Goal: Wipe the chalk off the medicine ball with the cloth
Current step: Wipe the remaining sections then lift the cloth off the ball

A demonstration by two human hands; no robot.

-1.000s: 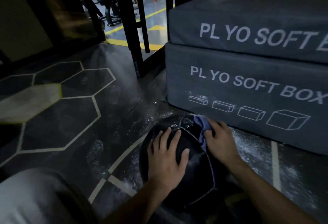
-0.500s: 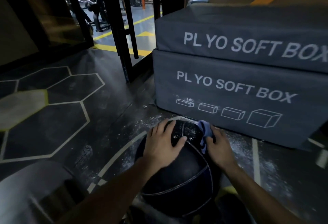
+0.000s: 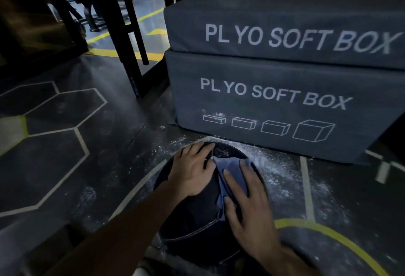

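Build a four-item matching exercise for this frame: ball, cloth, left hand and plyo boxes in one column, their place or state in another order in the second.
Things:
1. ball
2. cloth
3. left hand
4. plyo boxes

Places or states:
A. stacked in two, behind the ball
B. on the floor amid spilled chalk
C. pressed on the ball under the right hand
D. bare, fingers spread on the ball's top

Pairs: 1-B, 2-C, 3-D, 4-A
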